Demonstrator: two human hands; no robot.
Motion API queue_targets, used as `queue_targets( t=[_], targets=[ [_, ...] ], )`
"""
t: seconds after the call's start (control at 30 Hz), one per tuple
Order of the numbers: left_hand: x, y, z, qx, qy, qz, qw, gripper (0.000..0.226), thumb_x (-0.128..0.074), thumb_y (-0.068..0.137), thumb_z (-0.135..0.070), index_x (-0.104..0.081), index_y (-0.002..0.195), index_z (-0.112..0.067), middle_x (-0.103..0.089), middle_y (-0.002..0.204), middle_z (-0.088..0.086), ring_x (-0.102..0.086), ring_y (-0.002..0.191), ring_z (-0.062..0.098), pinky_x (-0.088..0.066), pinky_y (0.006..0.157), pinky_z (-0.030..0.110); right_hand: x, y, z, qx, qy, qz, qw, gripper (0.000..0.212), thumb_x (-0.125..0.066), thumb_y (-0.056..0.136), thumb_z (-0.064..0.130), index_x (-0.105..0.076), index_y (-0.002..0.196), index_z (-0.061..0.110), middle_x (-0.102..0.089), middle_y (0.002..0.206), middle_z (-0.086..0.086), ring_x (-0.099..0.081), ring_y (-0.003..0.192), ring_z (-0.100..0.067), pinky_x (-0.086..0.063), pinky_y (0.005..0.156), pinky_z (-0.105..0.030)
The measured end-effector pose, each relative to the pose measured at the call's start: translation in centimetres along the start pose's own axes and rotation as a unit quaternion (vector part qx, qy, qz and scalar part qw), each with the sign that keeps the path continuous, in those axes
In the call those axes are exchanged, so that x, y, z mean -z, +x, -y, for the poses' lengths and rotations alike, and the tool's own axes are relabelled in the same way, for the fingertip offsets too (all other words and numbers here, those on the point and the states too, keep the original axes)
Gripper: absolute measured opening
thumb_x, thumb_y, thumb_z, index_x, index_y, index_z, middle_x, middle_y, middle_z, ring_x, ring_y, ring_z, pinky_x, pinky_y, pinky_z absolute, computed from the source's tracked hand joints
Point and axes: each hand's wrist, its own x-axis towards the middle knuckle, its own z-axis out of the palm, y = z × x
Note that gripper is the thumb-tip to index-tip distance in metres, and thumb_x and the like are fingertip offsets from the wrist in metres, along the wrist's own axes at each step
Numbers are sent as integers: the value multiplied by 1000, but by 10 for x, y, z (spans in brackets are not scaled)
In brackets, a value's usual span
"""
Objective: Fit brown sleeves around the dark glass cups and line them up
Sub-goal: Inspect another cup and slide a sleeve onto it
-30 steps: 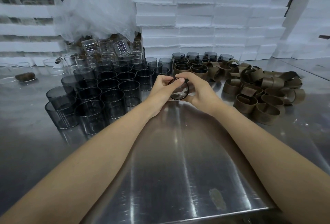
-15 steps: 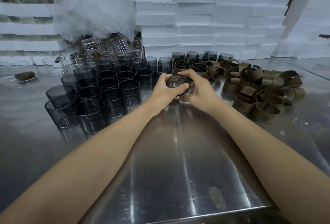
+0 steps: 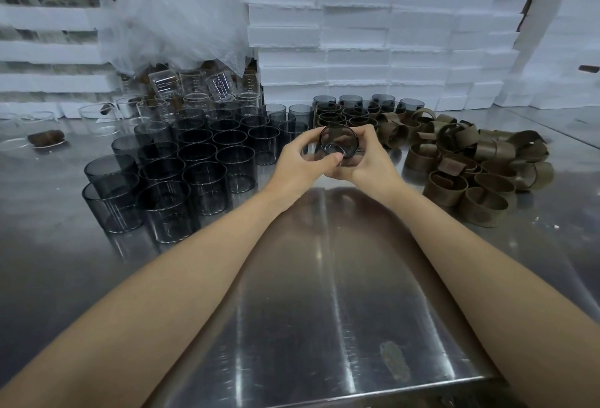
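The left hand [image 3: 300,160] and right hand [image 3: 370,164] are both gripping a tilted cup [image 3: 339,143]; steadying it should let a sleeve [image 3: 483,209] slide on squarely.

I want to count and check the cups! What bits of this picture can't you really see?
- Head view: the lower wall of the held cup is hidden by the left hand and right hand, so whether one of the brown sleeves is on it cannot be told.
- Head view: clear glassware at the back is partly covered by the plastic sheet.
- Head view: a brown object is cut off by the right edge.
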Motion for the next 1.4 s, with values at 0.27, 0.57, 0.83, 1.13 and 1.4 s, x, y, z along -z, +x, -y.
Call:
queue_targets(
  t=[0.27, 0.57, 0.83, 1.13, 1.4],
  targets=[
    [3, 2, -1, 52, -58, 3, 997, 40, -62, 92, -5, -60, 132, -10, -59, 135, 14, -59, 122, 28, -48, 104, 46, 3, 0, -4, -1, 44, 2, 999, 63, -81, 68, -9, -42, 111, 14, -58, 111, -1, -68, 83, 0, -51, 73, -13],
    [6, 0, -6, 73, -90, -32, 993, 11, -64, 94, -16, -70, 103, -15, -71, 106, 11, -70, 94, 21, -56, 75, 23, 3, 1, -9, 43, -5, 26, 999, 63, -84, 64, -8, -43, 104, 18, -59, 110, 0, -62, 99, -13, -56, 79, -25],
    [6, 3, -5, 85, -87, -62, 991, 22, -59, 96, -37, -67, 93, -16, -72, 95, 3, -71, 90, 22, -58, 78, 28, 1, -1, -6, 70, -32, 41, 996, 61, -85, 64, -5, -48, 103, 24, -63, 112, -3, -64, 101, -16, -55, 78, -24],
    [0, 1, -3, -60, 56, -10, 997, 43, -53, 99, -29, -51, 138, -12, -52, 143, 3, -47, 132, 12, -35, 114, 31, 2, 4, 2, -186, 397, 138, 888, 49, -59, 88, 44, -57, 119, 7, -69, 92, -8, -62, 65, -12, -54, 64, -20],
    [-1, -4, 1, -83, 90, -9, 992, 54, -80, 80, -23, -59, 130, -26, -67, 110, -16, -61, 105, -7, -47, 93, 14, -4, 4, 3, -271, 430, 195, 839, 47, -47, 89, 53, -52, 112, 13, -58, 67, -1, -54, 55, -16, -46, 55, -22]
  ],
)
